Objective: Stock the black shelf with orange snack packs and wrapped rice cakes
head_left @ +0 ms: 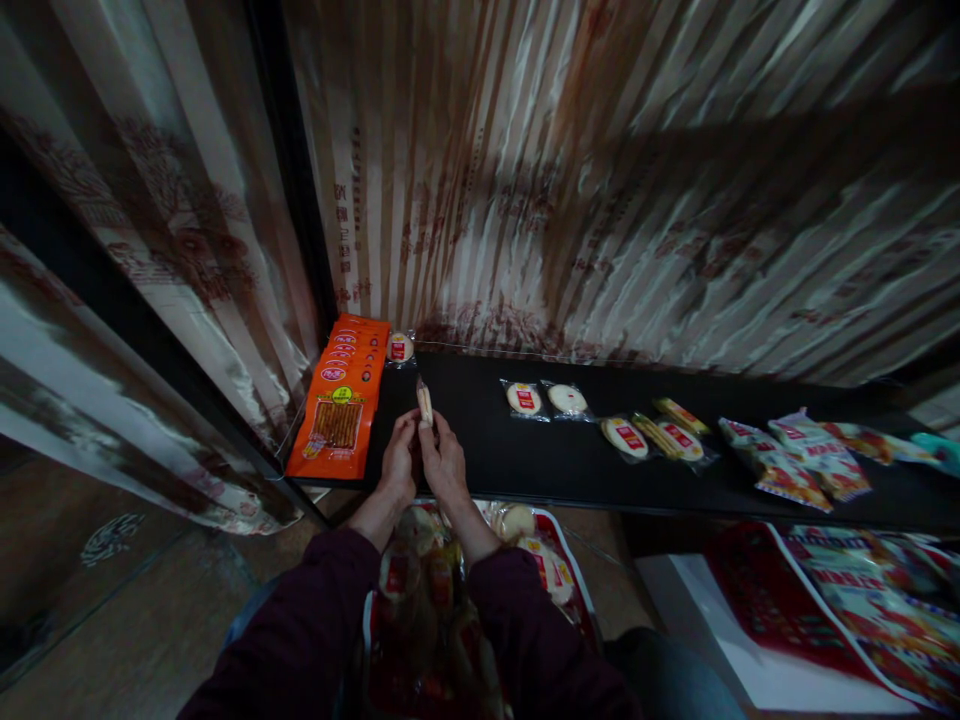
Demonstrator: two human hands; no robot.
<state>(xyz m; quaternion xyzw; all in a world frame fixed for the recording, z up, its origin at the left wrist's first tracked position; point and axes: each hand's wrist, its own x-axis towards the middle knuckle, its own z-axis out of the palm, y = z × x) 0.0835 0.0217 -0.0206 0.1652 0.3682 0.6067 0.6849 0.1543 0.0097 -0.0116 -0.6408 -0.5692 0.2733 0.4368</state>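
Both my hands meet over the left part of the black shelf point(465, 455). Between the fingertips of my left hand point(399, 462) and my right hand point(444, 462) is a wrapped round cracker point(424, 400), held upright and seen edge-on. Orange snack packets point(335, 420) lie overlapped in a row just left of my hands. Behind them, near the back edge, rests another wrapped round cracker point(400, 348). Below my forearms stands a red tray with a white rim point(574, 560), holding several wrapped crackers point(551, 570); my arms hide part of it.
Two wrapped crackers point(523, 399) lie mid-shelf. Farther right are more crackers point(624, 437), yellow stick packs point(658, 436) and colourful snack bags point(817, 455). A second red tray point(780, 600) with bags sits on a white box point(697, 630) at lower right. Black posts point(296, 150) and a patterned curtain point(480, 200) stand behind.
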